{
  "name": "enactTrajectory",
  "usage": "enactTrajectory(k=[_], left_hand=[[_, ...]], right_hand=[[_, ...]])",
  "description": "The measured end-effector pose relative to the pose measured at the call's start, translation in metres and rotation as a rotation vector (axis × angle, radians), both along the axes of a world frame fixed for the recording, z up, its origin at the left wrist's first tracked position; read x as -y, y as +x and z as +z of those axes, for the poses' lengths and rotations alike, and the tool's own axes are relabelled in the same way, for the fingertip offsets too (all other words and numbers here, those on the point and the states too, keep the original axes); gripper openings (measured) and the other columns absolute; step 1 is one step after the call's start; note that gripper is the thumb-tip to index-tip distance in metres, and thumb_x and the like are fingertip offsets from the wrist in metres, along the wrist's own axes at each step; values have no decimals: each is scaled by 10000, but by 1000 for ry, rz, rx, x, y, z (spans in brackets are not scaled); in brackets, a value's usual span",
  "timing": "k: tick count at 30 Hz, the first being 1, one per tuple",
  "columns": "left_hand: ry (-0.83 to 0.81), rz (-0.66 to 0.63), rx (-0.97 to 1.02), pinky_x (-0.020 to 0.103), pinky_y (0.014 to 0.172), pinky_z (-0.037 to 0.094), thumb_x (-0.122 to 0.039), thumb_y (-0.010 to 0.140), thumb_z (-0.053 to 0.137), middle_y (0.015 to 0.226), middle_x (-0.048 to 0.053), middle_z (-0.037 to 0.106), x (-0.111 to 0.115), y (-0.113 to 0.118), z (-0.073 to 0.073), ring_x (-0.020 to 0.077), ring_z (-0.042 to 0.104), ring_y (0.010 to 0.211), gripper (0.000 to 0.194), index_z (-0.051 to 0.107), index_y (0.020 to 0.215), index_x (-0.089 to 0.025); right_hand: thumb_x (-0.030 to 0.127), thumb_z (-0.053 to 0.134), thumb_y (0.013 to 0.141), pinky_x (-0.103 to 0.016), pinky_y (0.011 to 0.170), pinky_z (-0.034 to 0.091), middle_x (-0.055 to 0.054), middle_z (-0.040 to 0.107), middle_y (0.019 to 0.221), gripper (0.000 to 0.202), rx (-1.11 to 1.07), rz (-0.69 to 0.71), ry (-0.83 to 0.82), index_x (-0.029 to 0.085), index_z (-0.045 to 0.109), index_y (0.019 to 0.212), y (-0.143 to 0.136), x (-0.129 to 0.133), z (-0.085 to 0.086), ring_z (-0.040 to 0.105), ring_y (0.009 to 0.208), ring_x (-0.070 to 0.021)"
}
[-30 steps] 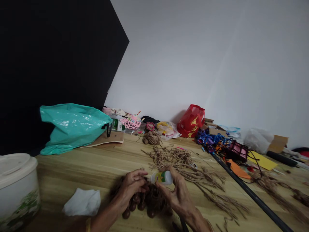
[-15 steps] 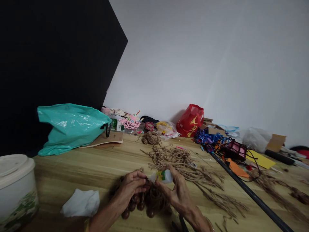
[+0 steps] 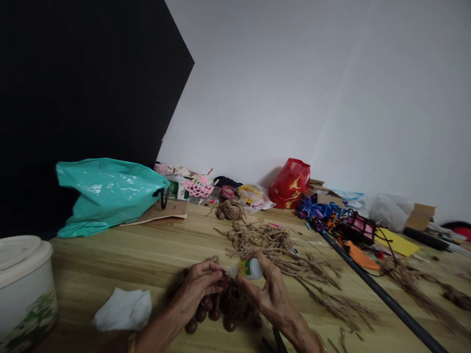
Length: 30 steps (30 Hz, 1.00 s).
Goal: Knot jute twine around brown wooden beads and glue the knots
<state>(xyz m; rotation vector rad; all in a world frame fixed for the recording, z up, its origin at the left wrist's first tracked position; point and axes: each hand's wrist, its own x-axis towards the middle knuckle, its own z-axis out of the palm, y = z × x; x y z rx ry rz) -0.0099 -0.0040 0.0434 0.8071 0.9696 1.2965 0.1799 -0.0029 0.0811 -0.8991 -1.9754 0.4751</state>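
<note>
My right hand [image 3: 271, 290] grips a small white glue bottle [image 3: 249, 268] with a yellow and green label. The bottle lies tilted on its side, its nozzle pointing left at the fingertips of my left hand [image 3: 201, 285]. Those fingertips pinch brown cord at the edge of a bundle of brown cord [image 3: 235, 300]. Round dark brown beads [image 3: 228, 322] hang from this bundle below both hands. Just where the nozzle meets the cord is too small to make out.
Loose brown cords [image 3: 263, 239] spread beyond my hands. A white tissue [image 3: 123, 309] and a lidded tub [image 3: 25, 289] are on the left. Behind stand a turquoise bag [image 3: 110, 193] and a red bag [image 3: 290, 184]. A black strip [image 3: 379, 289] crosses the table on the right.
Almost nothing differs. Both hands keep their places, with the bottle still held at the cord.
</note>
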Motion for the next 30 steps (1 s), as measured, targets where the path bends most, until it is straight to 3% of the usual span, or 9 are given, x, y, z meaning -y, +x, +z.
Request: enactTrajectory(k=[9,14,23,30], left_hand=[[27,32,-58,255,586,512,-275,509,816,657,31,711,2,2,2,166,669,577,268,618,659,-174],[27,43,-64,250,579,512,-250,523,791,635,22,707,1,1,1,158,665,554,239,600,646,-175],[3,24,-9,259,602,530,-234,533,771,659,25,713,-2,0,-5,172,688,596,235,602,686,-176],[-7,-1,79,277,671,552,-226,584,779,745,50,718,-5,-3,-7,197,709,689,207,659,733,-149]], right_hand=[[310,655,811,-278,666,508,-27,670,838,210,-52,-24,48,200,589,977,-1,-2,-6,620,731,-188],[288,621,838,-262,625,501,-7,648,764,142,-62,9,-38,201,573,940,-1,-1,-2,609,674,-174],[290,651,812,-273,699,498,-19,658,843,197,-44,-43,13,191,580,967,-4,-4,-10,620,752,-178],[268,633,813,-266,682,495,-13,652,833,176,-33,-3,8,189,580,961,-1,-6,-9,613,735,-176]])
